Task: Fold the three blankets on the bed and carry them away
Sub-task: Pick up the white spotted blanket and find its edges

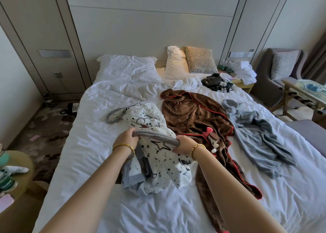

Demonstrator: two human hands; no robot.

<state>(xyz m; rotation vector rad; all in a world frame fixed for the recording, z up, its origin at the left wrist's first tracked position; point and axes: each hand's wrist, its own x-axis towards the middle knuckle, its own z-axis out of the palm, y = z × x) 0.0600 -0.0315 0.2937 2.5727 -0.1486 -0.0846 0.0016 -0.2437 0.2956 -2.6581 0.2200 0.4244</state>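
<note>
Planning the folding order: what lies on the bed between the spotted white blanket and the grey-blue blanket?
The brown blanket with red trim, crumpled, shown in the head view.

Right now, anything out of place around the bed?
Yes. A desk phone sits on the carpet left of the bed, its cord trailing, where a phone doesn't normally belong. A tangle of black gadgets and cables lies on the bed's far right corner. The brown blanket and grey blanket lie crumpled, unfolded.

A white blanket with black spots and grey trim lies bunched on the bed nearest the foot; a brown, red-edged blanket sprawls crumpled beside it; a grey-blue blanket lies rumpled rightmost.
</note>
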